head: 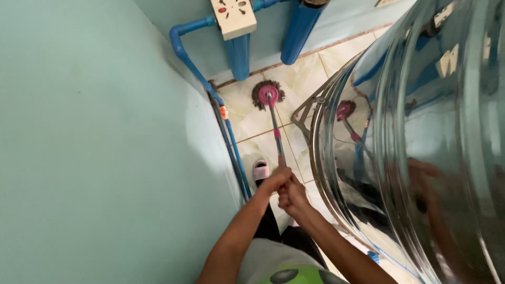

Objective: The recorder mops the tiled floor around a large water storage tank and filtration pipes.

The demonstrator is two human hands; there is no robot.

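A mop with a metal pole [275, 131] and a round pink-capped head [268, 94] of dark strands rests on the tiled floor [247, 113] ahead of me. My left hand [274, 180] grips the pole near its upper end. Just below it, my right hand [291, 195] also wraps the pole. The mop head sits near the base of the far wall, under the blue pipes. A foot in a pink slipper [261, 169] stands on the tiles beside my hands.
A pale green wall [94, 147] fills the left. Blue pipes [202, 79] run down it to the floor. A large shiny steel tank [421, 142] on a metal stand crowds the right. Blue filter cylinders [297, 31] and a white socket box [233, 17] hang on the far wall.
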